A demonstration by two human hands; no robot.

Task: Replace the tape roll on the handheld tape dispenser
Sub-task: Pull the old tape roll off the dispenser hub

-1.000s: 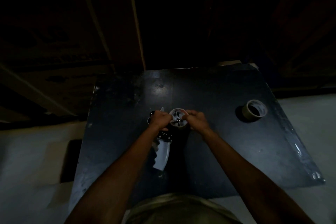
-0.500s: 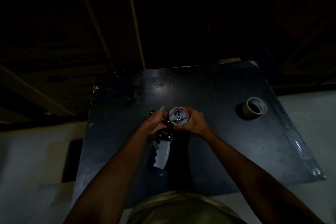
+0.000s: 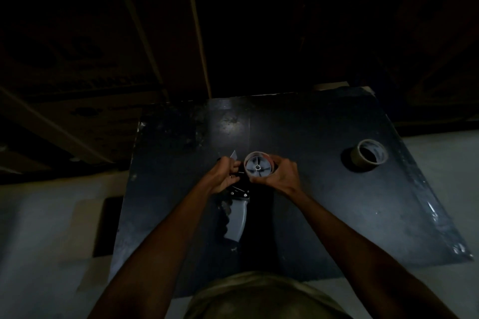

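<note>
The handheld tape dispenser (image 3: pixel 237 217) lies on the dark table (image 3: pixel 324 215), its grey handle pointing toward me. Its spoked wheel (image 3: pixel 258 168) carries a thin ring that looks like a used-up core. My right hand (image 3: pixel 281 176) curls round that ring from the right. My left hand (image 3: pixel 223 176) grips the dispenser's black front frame beside the wheel, next to a pale flap (image 3: pixel 233 156). A fuller tape roll (image 3: pixel 369 155) sits apart at the table's right.
The scene is very dim. Cardboard boxes (image 3: pixel 103 59) with tape strips stand behind the table. Pale floor (image 3: pixel 51 228) lies to the left and right. The table's right edge (image 3: pixel 435 215) glints.
My right hand has closed round the ring on the wheel from the right. My left hand slid down onto the dispenser's frame. The tape roll on the right stayed put.
</note>
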